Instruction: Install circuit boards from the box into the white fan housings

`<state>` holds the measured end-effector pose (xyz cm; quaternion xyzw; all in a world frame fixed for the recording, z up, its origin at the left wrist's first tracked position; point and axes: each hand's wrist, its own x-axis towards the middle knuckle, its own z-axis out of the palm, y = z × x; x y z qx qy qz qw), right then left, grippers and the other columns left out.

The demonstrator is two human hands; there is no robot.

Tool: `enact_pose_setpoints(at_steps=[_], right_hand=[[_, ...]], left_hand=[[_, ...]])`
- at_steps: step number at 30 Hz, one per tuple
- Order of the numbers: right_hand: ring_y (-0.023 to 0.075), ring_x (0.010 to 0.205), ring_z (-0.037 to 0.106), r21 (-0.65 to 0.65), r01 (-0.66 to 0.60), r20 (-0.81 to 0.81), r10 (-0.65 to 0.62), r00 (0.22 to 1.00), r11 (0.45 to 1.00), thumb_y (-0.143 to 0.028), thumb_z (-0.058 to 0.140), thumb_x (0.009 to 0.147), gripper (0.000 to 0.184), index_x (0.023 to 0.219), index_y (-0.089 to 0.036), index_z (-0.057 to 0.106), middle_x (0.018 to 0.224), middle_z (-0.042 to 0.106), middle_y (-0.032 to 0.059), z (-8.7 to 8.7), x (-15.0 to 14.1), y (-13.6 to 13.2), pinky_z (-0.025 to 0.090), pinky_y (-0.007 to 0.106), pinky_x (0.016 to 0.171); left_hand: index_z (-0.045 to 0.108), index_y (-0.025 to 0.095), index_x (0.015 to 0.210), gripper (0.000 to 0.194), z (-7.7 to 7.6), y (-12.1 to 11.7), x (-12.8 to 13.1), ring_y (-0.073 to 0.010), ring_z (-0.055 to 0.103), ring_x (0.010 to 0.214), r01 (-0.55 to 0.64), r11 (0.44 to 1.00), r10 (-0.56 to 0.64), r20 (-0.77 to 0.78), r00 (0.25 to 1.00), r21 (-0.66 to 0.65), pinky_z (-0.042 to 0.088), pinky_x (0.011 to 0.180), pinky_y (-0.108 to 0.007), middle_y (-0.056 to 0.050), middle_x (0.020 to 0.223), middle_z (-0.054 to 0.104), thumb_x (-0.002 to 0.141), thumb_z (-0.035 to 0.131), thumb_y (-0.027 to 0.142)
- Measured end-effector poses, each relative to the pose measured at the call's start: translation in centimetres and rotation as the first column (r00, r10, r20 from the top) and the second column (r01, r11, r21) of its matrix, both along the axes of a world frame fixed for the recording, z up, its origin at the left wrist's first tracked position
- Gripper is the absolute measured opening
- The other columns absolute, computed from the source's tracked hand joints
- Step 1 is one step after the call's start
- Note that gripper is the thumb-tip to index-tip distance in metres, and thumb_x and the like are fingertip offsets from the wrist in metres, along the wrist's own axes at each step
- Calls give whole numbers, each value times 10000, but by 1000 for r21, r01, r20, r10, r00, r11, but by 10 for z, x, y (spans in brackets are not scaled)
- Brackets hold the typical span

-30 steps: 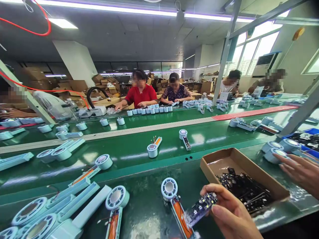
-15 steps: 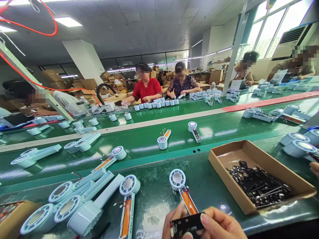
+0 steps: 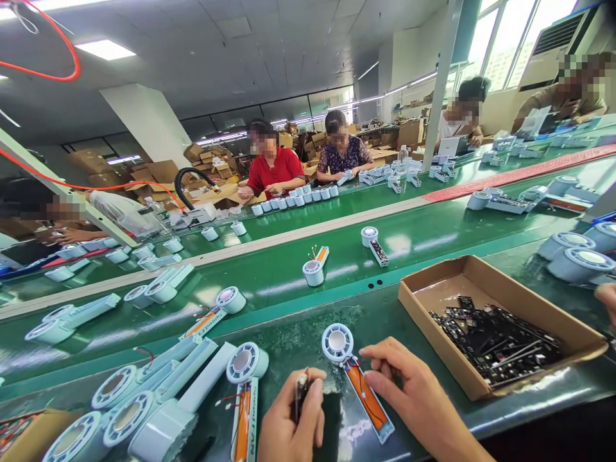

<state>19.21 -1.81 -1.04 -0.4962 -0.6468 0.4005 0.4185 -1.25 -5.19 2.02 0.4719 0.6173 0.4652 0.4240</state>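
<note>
From afar I see the left hand (image 3: pixel 294 417) pinching a dark board (image 3: pixel 301 393) and the right hand (image 3: pixel 409 385), fingers parted, beside the fan (image 3: pixel 360 386) on the bench (image 3: pixel 293 346) between them, its thin wires (image 3: pixel 354 362) liable to tear if snagged.

Left hand (image 3: pixel 294 420) gripping board (image 3: pixel 301 395), fan (image 3: pixel 358 384) alongside

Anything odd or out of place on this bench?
Nothing looks spilled or broken. Mildly untidy: circuit boards lie jumbled, overlapping at various angles, in the cardboard tray. The fan beside the right hand has loose wires over its open handle.
</note>
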Motion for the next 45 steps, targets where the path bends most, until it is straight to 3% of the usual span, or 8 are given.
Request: enact_pose_setpoints(at_steps=[3, 5, 7, 11, 15, 31, 35, 45], right_hand=[[170, 771, 572, 69, -43, 74, 38, 997, 997, -215, 621, 911, 224, 1108, -273, 710, 918, 609, 13, 6, -14, 6, 467, 285, 705], [175, 819, 580, 108, -71, 99, 61, 993, 992, -159, 638, 889, 250, 1107, -264, 702, 958, 606, 19, 8, -20, 8, 473, 291, 741], [183, 886, 593, 128, -94, 105, 81, 991, 987, -104, 636, 877, 263, 1085, -254, 697, 983, 595, 25, 9, -24, 9, 481, 302, 797], [195, 933, 584, 193, -144, 141, 118, 983, 970, -24, 612, 860, 295, 1050, -241, 675, 1026, 564, 42, 6, -33, 10, 489, 318, 819], [203, 915, 561, 308, -196, 220, 131, 967, 931, -40, 577, 908, 207, 963, -220, 663, 1003, 566, 52, -2, -43, 9, 484, 327, 791], [164, 796, 529, 336, -256, 213, 191, 958, 906, -113, 486, 1004, 197, 893, -197, 626, 882, 553, 30, -7, -45, 11, 426, 289, 699], [184, 798, 516, 373, -282, 300, 173, 938, 884, -112, 438, 1023, 220, 927, -185, 622, 877, 568, 41, -7, -47, 10, 416, 319, 719], [190, 762, 464, 461, -368, 483, 120, 867, 808, -104, 431, 1026, 260, 832, -170, 592, 824, 549, 41, -9, -45, 11, 359, 323, 685]], left_hand=[[722, 239, 971, 301, 2, 9, 11, -118, 472, 463, 9, 996, 13, -263, 965, 85, 403, 507, -228, 36, 623, 627, 862, 669, 515], [746, 260, 951, 270, 2, 14, 17, -132, 525, 527, 39, 989, 11, -339, 941, 142, 423, 542, -241, -7, 823, 712, 873, 650, 500], [750, 257, 907, 280, 1, 18, 18, -145, 534, 553, 59, 989, -7, -352, 936, 138, 412, 560, -243, -4, 773, 702, 886, 628, 508], [702, 204, 807, 370, -8, 19, 12, -113, 405, 455, 22, 998, -31, -130, 991, -66, 304, 501, -216, 67, 430, 494, 839, 681, 572], [656, 163, 801, 480, -20, 16, 4, -60, 294, 420, 19, 983, 11, 165, 986, -181, 182, 439, -181, 77, 416, 490, 758, 741, 633], [556, 204, 839, 443, -32, 5, 5, -31, 318, 294, 116, 964, -21, 368, 930, -239, 142, 316, -125, 87, 406, 501, 833, 659, 635], [488, 257, 1209, 423, -27, -4, 5, -51, 495, 339, 146, 962, -79, 276, 958, -231, 232, 299, -109, 69, 674, 611, 914, 585, 545], [559, 241, 1149, 373, -35, -8, 11, -153, 564, 440, 153, 977, -181, -198, 963, -151, 390, 495, -251, 81, 517, 510, 1020, 330, 504]])
